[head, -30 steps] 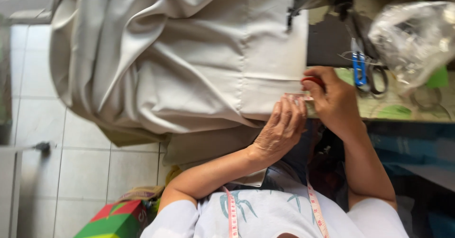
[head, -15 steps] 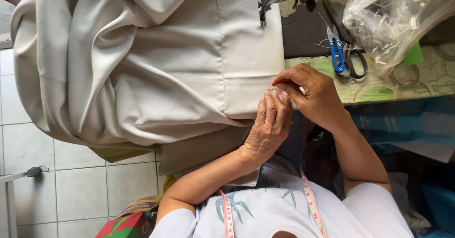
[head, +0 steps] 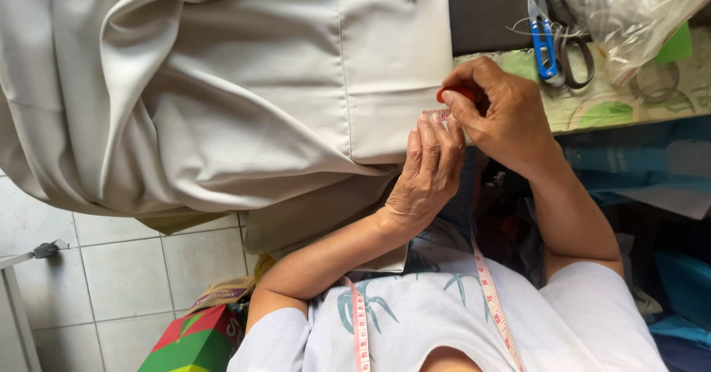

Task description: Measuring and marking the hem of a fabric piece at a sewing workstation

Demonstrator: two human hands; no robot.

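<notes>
Far off to the left of both hands, a big heap of pale grey cloth hangs in folds over the table edge toward the tiled floor, where a red and green box stands below the left elbow. Nearer in, the cloth flattens into a folded, seamed panel whose straight edge runs up and down the view, and this edge lies right at the fingertips of both hands. The left hand lies flat with fingers close together, pressing the end of a pink measuring tape against that cloth edge. Touching it from the right, the right hand is curled, thumb and forefinger pinching a small red piece, perhaps chalk, right at the edge just above the tape. Both hands are equally near the edge, the left coming from below, the right from the side. Well right of the hands, blue thread snips and dark scissors lie on the table, beside a clear plastic bag.
</notes>
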